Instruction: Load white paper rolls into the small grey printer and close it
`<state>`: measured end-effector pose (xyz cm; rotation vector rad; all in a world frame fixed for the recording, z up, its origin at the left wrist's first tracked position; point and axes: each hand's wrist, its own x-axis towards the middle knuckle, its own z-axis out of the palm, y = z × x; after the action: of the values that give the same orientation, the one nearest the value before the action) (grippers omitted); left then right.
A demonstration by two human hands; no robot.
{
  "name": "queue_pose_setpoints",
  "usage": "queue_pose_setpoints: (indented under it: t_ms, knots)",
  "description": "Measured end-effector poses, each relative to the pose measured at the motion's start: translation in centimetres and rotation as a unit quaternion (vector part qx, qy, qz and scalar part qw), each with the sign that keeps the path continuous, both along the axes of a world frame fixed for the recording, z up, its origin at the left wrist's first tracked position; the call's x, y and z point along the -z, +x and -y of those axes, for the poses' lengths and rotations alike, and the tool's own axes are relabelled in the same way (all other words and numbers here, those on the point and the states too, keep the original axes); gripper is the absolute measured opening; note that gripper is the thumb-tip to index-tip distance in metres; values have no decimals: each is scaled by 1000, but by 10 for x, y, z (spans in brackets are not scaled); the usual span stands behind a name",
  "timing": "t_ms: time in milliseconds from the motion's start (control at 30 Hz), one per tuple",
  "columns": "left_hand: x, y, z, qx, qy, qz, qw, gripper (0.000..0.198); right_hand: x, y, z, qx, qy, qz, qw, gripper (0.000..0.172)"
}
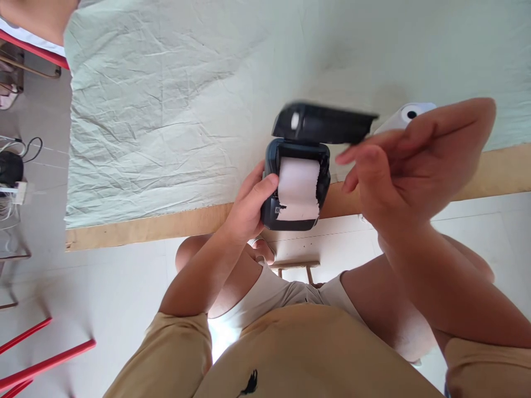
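A small dark printer (269,218) is held at the table's front edge by my left hand (251,204), whose thumb lies over its left side. Its black lid (332,124) stands raised at the far side. White paper (299,185) with ragged dark edges sits in the compartment and reaches over the front rim. My right hand (409,166) is to the right of the printer, with its fingers apart beside the lid's right end; nothing shows in its grasp. Behind that hand lies a white paper roll (409,113) with a dark core, partly covered.
A pale green cloth (166,110) covers the table, with a bare wooden edge (149,231) in front. Someone's arm (41,19) shows at the top left. Cables (10,149) and red bars (50,365) are on the left.
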<state>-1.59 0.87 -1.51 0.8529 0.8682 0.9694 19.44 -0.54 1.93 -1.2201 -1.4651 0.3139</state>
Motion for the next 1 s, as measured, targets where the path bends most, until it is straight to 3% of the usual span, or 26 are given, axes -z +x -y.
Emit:
queue_pose_setpoints:
  t_ms: [67,200,300,400,533,633,733,833,900,1000]
  knots:
    - [1,0,0,-1,5,-10,1000,56,0,-4,-2,-2,-18,30,999,33]
    - [-4,3,0,12,16,-17,1000,59,3,-1,-5,-21,-20,205,978,20]
    - [-7,2,3,25,20,-33,999,58,1,7,-4,-72,-90,305,945,19]
    - [-8,-1,5,35,32,-54,997,58,-5,15,-2,-134,-161,331,920,18]
    - [-9,0,5,19,34,-59,997,58,-15,20,-1,-168,-151,269,936,22]
    - [-8,4,3,-4,9,-26,1000,55,-21,25,-3,-197,-170,139,956,22]
    - [-6,6,1,-25,-25,-19,999,57,-14,34,-12,-97,-188,-29,977,23]
    - [-6,6,0,-23,-43,-18,999,62,9,42,-25,-17,-199,-121,972,26]
    - [-7,5,0,-16,-42,-14,999,62,25,46,-28,-6,-187,-87,979,30]
    - [-7,5,0,-11,-33,-12,999,59,35,50,-25,-7,-158,56,986,31]
